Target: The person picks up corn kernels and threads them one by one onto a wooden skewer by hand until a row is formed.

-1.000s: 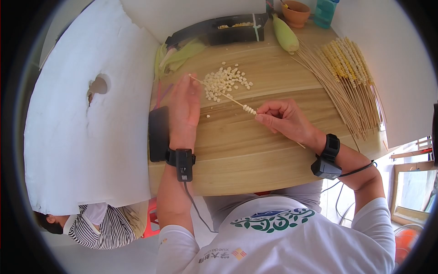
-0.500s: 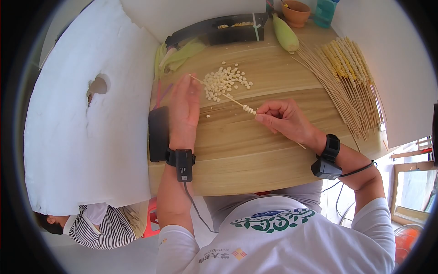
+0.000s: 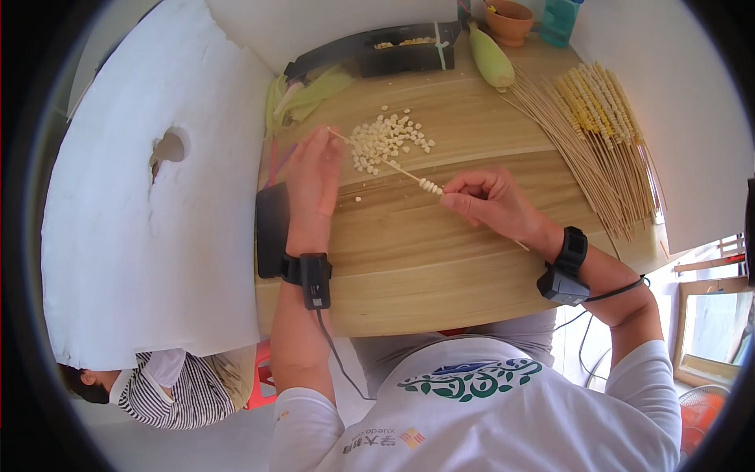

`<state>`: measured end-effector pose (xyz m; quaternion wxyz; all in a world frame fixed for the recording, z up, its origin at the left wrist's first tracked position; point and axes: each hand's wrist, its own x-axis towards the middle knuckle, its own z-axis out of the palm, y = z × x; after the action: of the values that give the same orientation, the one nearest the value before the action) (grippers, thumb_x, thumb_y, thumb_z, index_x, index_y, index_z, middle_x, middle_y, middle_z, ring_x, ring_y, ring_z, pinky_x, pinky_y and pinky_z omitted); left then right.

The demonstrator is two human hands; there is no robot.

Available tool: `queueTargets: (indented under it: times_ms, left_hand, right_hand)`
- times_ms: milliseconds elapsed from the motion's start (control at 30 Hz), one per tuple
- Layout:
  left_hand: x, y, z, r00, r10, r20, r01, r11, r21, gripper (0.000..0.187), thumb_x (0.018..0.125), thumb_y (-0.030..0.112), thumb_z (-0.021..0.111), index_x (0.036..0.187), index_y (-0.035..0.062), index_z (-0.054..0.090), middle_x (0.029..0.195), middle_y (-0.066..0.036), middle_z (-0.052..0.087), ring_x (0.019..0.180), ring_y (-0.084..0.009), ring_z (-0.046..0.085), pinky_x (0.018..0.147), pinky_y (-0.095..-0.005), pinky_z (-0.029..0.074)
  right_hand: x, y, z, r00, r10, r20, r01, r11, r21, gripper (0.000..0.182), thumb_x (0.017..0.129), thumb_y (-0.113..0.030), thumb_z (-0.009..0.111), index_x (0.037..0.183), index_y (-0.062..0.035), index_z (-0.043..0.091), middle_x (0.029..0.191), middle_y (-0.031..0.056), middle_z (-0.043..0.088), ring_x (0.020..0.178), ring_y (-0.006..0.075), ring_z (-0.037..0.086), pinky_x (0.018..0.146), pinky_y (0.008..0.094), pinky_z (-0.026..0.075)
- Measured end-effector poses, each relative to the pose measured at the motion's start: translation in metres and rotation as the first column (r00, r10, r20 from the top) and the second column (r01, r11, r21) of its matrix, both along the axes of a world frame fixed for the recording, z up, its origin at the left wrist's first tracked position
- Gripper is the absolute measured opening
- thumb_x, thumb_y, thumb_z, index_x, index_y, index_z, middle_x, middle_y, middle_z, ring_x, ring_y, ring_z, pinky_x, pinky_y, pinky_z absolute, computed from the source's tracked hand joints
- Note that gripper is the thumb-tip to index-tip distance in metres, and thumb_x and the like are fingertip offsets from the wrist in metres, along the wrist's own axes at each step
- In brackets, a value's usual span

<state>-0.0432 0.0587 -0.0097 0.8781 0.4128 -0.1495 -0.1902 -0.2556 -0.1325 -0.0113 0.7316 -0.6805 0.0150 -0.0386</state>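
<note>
A thin wooden stick [image 3: 405,172] slants across the pile of pale corn kernels [image 3: 387,139], with several kernels threaded on its middle part. My right hand [image 3: 491,203] pinches the stick just behind these kernels, and its lower end sticks out below the palm. At the stick's far end is my left hand [image 3: 316,175], its fingertips pressed near the tip; whether a kernel is between them is too small to tell. One loose kernel [image 3: 358,199] lies apart from the pile.
Bare sticks [image 3: 578,161] and sticks full of kernels [image 3: 598,102] lie at right. Behind are a black tray [image 3: 401,59], a corn cob [image 3: 491,59], a clay pot [image 3: 510,22] and husks [image 3: 314,94]. A white board [image 3: 157,236] stands left; a person [image 3: 177,393] sits beyond it.
My left hand has shifted slightly to the left. My right hand has barely moved, still holding the stick.
</note>
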Motion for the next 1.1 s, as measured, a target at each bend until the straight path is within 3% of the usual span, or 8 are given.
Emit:
queueTargets:
  times_ms: [233,300,500,933,1100]
  left_hand:
    - [0.000,0.001,0.001,0.997,-0.067,-0.042,0.066,0.998,-0.019,0.015,0.088,0.006,0.062,0.100,-0.0033,0.061,0.094,-0.010,0.063,0.081,-0.0137,0.055,0.075,-0.0262,0.048]
    - [0.001,0.002,0.002,0.980,-0.169,-0.103,0.162,0.984,-0.069,0.015,0.089,0.007,0.062,0.100,-0.0025,0.061,0.094,-0.009,0.062,0.081,-0.0133,0.055,0.075,-0.0260,0.048]
    - [0.002,0.003,0.001,0.928,-0.289,-0.237,0.247,0.950,-0.190,0.014,0.090,0.008,0.061,0.101,-0.0004,0.061,0.092,-0.007,0.061,0.080,-0.0142,0.054,0.076,-0.0293,0.046]
    - [-0.005,0.002,0.005,0.915,-0.296,-0.274,0.286,0.955,-0.076,0.015,0.090,0.010,0.060,0.103,0.0022,0.060,0.095,-0.004,0.059,0.082,-0.0136,0.053,0.073,-0.0313,0.045]
    - [-0.020,-0.008,0.001,0.878,-0.370,-0.304,0.380,0.925,-0.029,0.016,0.090,0.010,0.060,0.104,0.0022,0.060,0.098,-0.005,0.060,0.082,-0.0132,0.053,0.072,-0.0297,0.045]
  right_hand:
    - [0.000,-0.002,0.004,1.000,0.000,-0.004,0.000,1.000,-0.016,0.011,0.091,-0.013,0.062,0.091,-0.0024,0.065,0.067,-0.0056,0.055,0.055,0.0000,0.044,0.048,0.0174,0.037]
    - [0.000,-0.002,0.003,1.000,0.000,-0.002,0.000,1.000,-0.015,0.011,0.091,-0.013,0.062,0.091,-0.0024,0.065,0.067,-0.0056,0.056,0.055,0.0000,0.044,0.048,0.0174,0.037]
    - [0.000,-0.002,0.004,1.000,-0.002,0.004,0.002,1.000,-0.023,0.011,0.091,-0.012,0.062,0.091,-0.0021,0.065,0.067,-0.0057,0.056,0.055,0.0000,0.044,0.048,0.0171,0.037]
    - [-0.001,-0.001,0.005,0.999,-0.028,-0.021,0.027,0.998,-0.060,0.012,0.092,-0.013,0.060,0.090,-0.0009,0.063,0.067,-0.0057,0.054,0.056,-0.0003,0.043,0.048,0.0175,0.035]
    - [-0.002,-0.001,0.007,0.999,-0.038,0.006,0.039,0.999,-0.033,0.012,0.092,-0.013,0.060,0.090,-0.0012,0.063,0.068,-0.0062,0.054,0.057,-0.0007,0.043,0.048,0.0174,0.034]
